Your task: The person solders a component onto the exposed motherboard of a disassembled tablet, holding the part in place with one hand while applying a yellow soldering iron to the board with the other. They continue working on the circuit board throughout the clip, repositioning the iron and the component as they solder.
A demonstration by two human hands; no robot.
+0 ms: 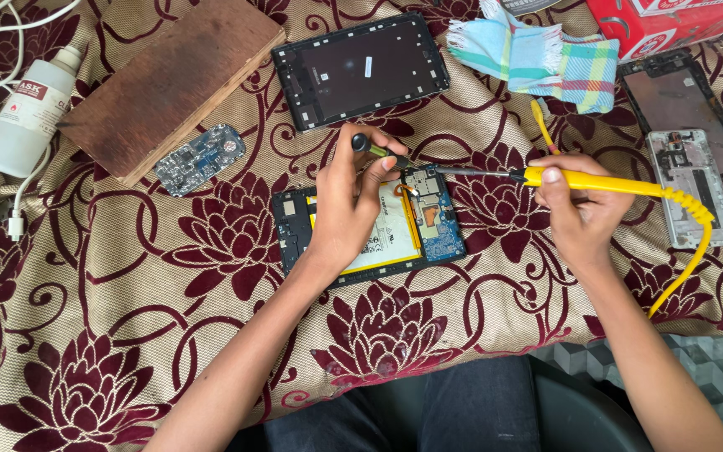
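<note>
Where the opened tablet [370,226] lies: on the flowered cloth [127,335].
Left hand [349,205]: grip closed on a small tool [374,149].
Right hand [579,205]: grip closed around the yellow soldering iron [604,180], tip near the board.

the cloth [127,335] is beige with maroon flowers and scrolls. the soldering iron [596,181] is yellow, its coiled cord [689,219] yellow too. the opened tablet [378,238] shows a black frame, a white battery edged yellow and a blue board. the towel [537,60] is plaid turquoise, white and pink. the bottle [23,113] is white, the wooden block [173,79] brown, the box [663,23] red.
</note>
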